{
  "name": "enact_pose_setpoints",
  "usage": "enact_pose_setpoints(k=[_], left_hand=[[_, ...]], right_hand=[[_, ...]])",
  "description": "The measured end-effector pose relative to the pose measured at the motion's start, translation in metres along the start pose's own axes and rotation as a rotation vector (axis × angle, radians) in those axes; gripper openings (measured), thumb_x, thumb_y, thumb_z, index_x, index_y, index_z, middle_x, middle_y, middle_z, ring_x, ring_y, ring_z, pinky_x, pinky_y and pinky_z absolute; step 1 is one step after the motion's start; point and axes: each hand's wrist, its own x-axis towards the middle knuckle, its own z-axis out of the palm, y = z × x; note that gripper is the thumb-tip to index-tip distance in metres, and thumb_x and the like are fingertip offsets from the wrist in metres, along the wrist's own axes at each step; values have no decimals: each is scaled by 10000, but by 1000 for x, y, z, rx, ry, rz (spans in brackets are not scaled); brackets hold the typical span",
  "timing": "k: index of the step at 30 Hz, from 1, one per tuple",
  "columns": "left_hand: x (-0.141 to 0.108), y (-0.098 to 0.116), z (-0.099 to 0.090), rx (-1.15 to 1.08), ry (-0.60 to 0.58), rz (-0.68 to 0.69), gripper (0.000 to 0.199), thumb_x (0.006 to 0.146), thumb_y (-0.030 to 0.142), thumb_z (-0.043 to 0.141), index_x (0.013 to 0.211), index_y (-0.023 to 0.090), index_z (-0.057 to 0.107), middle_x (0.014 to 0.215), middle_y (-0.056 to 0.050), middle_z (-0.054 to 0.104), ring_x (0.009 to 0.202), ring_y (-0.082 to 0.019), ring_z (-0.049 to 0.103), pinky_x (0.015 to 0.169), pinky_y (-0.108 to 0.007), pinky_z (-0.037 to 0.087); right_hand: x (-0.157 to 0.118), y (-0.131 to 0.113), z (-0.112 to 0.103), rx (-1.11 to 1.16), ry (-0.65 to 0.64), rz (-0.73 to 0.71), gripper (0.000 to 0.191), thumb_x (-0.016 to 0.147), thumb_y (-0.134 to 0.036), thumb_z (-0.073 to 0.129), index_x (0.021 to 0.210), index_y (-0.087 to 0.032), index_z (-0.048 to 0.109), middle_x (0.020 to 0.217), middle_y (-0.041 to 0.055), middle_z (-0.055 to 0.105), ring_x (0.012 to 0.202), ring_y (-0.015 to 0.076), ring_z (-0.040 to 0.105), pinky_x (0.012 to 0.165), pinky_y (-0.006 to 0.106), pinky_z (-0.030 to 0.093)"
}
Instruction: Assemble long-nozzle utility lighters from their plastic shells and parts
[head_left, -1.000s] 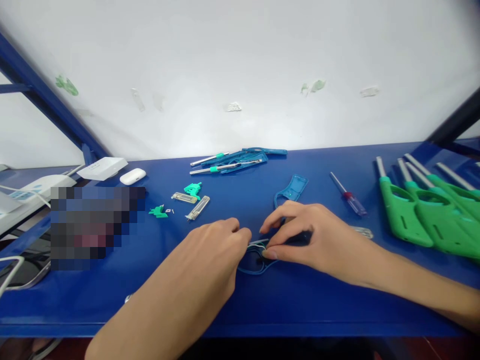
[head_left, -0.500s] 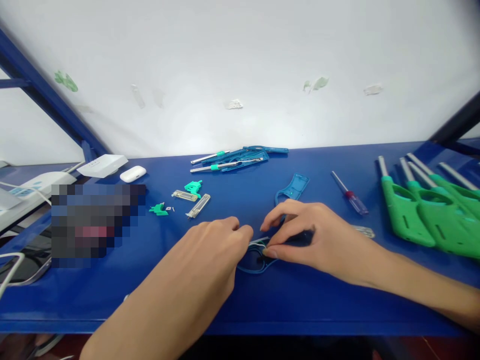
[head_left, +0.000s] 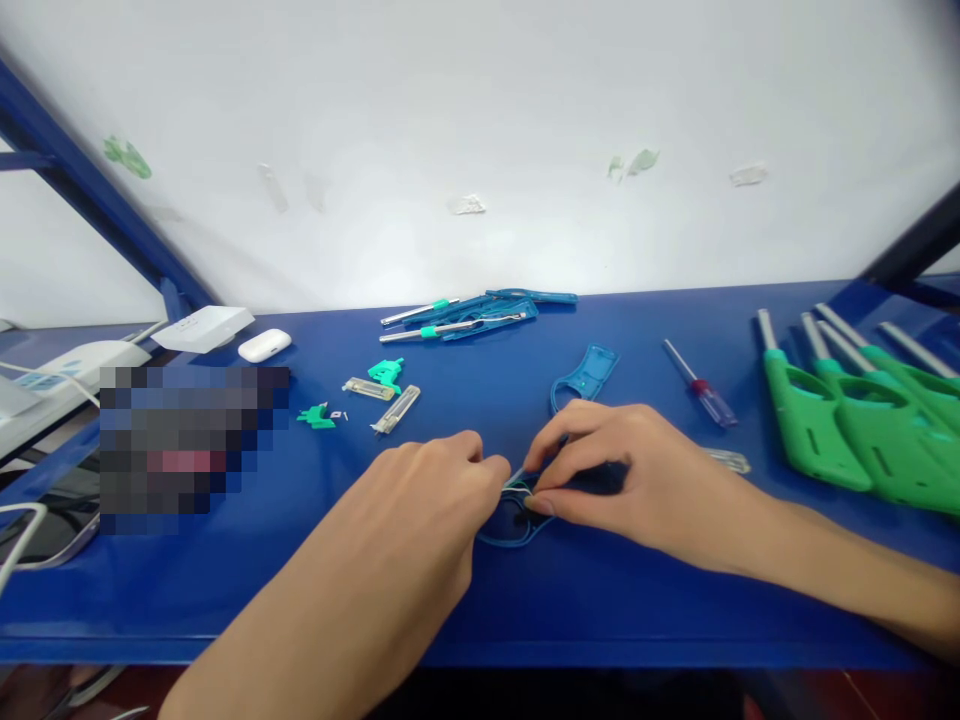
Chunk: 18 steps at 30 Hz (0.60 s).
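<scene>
Low in the middle of the blue table lies a translucent blue casing with a thin white wire inside it. My left hand is closed at the casing's left side; its fingertips, and whatever they grip, are hidden behind the hand. From the right, my right hand pinches thumb and finger together on the wire's end. Behind that hand a second blue casing half lies flat. A screwdriver with a clear and red handle rests to the right.
Several green lighters lie at the right. Further left are teal plastic parts and clear fuel tanks. Blue casings with metal tubes sit near the wall. A white earphone case and a phone are at the left.
My left hand has shifted slightly right, closer to my right fingertips. My right hand keeps its pinch at nearly the same spot.
</scene>
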Motion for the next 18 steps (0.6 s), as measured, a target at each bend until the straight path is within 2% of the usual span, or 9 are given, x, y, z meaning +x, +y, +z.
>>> enact_pose_setpoints(k=[3, 7, 10, 13, 18], left_hand=[[-1, 0, 1, 2, -17, -6, 387, 1072, 175, 355, 902, 197, 702, 864, -15, 643, 695, -122, 618, 696, -245, 510], [-2, 1, -1, 0, -28, -30, 176, 1039, 293, 570, 1114, 175, 677, 1076, -53, 690, 867, -167, 678, 789, -344, 589], [-3, 5, -4, -11, -7, -56, 328, 1002, 366, 643, 1274, 182, 624, 1279, -102, 648, 1061, -229, 673, 895, -434, 595], [-4, 8, -6, -17, 12, -78, 338, 1006, 364, 634, 1294, 188, 619, 1317, -107, 633, 1102, -244, 662, 928, -456, 583], [-2, 10, -7, -15, 13, -92, 337, 1005, 363, 636, 1294, 191, 619, 1317, -107, 633, 1102, -243, 662, 928, -454, 583]], right_hand=[[-2, -1, 0, 0, -11, -2, 107, 911, -337, 730, 860, -309, 819, 1042, -55, 757, 949, 119, 688, 841, 264, 516], [-2, -3, 0, -48, 20, -16, 114, 908, -329, 732, 838, -294, 815, 1208, -41, 733, 1031, 145, 690, 888, 273, 522], [-1, -3, 0, -27, 11, -37, 113, 914, -307, 728, 843, -272, 809, 1106, -14, 763, 991, 155, 697, 865, 281, 532], [0, -3, 0, -3, 2, -55, 105, 913, -289, 734, 839, -255, 801, 963, -10, 766, 935, 144, 690, 825, 273, 532], [-1, -2, 0, -53, 20, -61, 121, 918, -333, 734, 844, -266, 803, 1039, -21, 740, 948, 125, 674, 843, 273, 511]])
